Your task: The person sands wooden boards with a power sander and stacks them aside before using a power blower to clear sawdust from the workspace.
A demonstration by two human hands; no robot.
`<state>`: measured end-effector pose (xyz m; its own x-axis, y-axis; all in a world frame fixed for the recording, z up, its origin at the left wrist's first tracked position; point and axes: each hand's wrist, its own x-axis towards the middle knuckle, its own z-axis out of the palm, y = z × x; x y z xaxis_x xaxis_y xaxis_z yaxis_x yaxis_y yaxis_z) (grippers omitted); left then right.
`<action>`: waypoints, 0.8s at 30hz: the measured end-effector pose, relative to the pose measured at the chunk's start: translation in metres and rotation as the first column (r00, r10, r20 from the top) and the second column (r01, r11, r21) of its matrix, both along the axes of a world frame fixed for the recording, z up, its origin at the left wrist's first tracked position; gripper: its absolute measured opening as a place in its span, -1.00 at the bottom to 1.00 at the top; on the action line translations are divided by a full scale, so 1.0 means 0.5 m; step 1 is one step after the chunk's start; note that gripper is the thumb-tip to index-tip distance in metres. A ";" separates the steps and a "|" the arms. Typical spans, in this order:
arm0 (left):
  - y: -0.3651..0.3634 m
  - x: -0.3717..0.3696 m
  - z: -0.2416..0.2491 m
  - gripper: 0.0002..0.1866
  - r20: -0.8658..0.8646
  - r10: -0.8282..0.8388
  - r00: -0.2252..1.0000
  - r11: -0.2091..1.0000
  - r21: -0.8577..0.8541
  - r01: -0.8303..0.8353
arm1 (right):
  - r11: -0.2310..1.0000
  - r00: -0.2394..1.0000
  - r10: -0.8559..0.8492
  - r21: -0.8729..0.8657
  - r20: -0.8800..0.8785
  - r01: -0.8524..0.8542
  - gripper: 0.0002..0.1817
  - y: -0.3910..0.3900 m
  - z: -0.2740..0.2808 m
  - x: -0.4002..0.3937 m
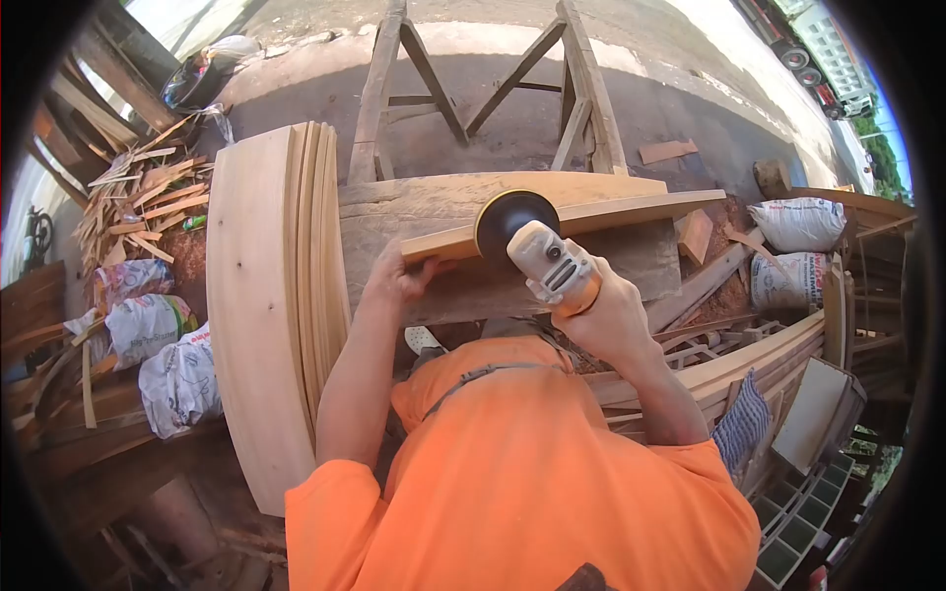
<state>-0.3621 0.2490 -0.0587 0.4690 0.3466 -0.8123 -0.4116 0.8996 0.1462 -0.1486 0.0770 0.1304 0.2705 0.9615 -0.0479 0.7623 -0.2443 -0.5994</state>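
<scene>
My right hand (603,313) is wrapped round the body of an angle grinder (548,264) fitted with a round dark sanding disc (512,219). The disc lies against the edge of a wooden board (631,210), roughly midway along it. My left hand (402,280) grips the left end of that board, with some fingers tucked under it. The board is tilted on a worn wooden bench top (394,222). Behind it lies another pale board (483,185). The disc hides part of the held board.
Several wide planks (258,315) stand stacked at my left. A trestle frame (581,89) extends beyond the bench. Wood scraps (163,192) and filled sacks (182,379) lie at the left. More sacks (798,225) and long timbers (759,355) are at the right.
</scene>
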 end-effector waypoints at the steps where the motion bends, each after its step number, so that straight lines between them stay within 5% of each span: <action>1: 0.001 -0.004 -0.005 -0.60 0.003 -0.020 1.000 1.000 0.023 0.020 | 0.999 0.999 -0.051 -0.001 -0.019 0.051 -0.38 -0.013 -0.001 0.029; 16: 0.029 -0.055 0.030 -0.46 0.010 0.072 0.997 0.962 -0.266 -0.067 | 0.852 0.846 -0.508 0.052 -0.161 0.522 -0.57 -0.148 -0.031 0.536; 24: 0.019 -0.061 0.036 -0.47 -0.028 0.020 0.999 0.984 -0.178 -0.025 | 0.736 0.736 -0.654 0.074 -0.174 0.672 -0.65 -0.209 -0.058 0.706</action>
